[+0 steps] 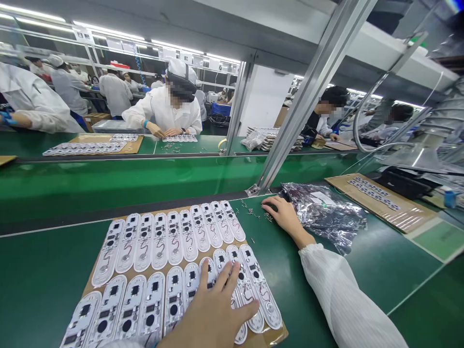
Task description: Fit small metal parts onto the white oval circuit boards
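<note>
My left hand (217,307) is open, its fingers spread over the near row of white oval housings. It hides parts of several of them. Each housing (174,290) is long and rounded, with a circuit board, black round and square parts, and thin red and black wires. They lie in two rows on a brown cardboard sheet (163,267). Beyond the sheet's right side, my right hand (284,216) bends down at the tabletop, thumb and fingertip close together in a pinch. Whatever is between them is too small to make out. Loose small screws (268,217) lie just under it.
A dark plastic bag (322,212) lies right of my right hand. Farther right is another cardboard sheet (406,212) with small boards. A metal post (290,125) rises behind the bench. Across the green divider (119,181), a person (174,108) handles similar pieces.
</note>
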Action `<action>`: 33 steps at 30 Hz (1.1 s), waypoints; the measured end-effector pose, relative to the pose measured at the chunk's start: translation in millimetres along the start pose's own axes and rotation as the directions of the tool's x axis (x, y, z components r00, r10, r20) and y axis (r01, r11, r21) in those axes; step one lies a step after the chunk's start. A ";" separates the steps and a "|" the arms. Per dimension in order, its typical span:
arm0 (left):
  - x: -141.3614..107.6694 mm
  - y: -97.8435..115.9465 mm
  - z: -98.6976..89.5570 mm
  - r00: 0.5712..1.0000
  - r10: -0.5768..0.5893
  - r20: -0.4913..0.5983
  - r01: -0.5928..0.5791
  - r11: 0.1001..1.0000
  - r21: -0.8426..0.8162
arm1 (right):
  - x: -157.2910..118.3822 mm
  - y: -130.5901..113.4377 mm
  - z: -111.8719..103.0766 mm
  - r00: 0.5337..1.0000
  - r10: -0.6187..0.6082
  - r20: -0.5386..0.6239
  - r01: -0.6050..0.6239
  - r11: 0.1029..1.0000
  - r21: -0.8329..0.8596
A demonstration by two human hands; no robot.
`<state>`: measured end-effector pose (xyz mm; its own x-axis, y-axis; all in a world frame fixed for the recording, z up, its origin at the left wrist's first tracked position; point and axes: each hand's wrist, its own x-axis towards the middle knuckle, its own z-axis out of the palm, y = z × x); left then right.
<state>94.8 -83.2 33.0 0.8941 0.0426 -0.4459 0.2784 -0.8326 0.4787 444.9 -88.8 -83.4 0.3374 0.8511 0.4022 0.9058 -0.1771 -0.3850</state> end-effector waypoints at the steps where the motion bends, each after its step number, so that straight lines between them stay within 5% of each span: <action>1: -0.6 0.5 -0.5 1.000 -0.008 0.000 0.008 1.000 -0.001 | 0.5 0.0 0.6 1.000 -0.001 0.005 0.001 1.000 0.004; 11: 10.9 -11.5 22.5 0.997 0.028 -0.078 -0.028 1.000 0.001 | -1.2 -3.0 -6.5 0.998 0.011 -0.069 -0.007 0.999 0.050; 23: 9.8 -7.6 16.2 0.999 0.017 -0.051 -0.016 1.000 0.025 | 1.7 -89.9 17.3 0.963 -0.238 0.127 0.243 0.970 -0.026; 33: 4.5 -5.1 10.6 0.998 -0.003 -0.064 0.000 0.999 -0.040 | 1.5 -65.4 7.5 0.988 -0.119 0.102 0.115 0.992 0.041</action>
<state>93.7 -84.7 20.5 0.9139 0.0805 -0.3979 0.2928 -0.8096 0.5087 384.2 -72.3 -63.9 0.1991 0.9121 0.3584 0.9273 -0.0570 -0.3701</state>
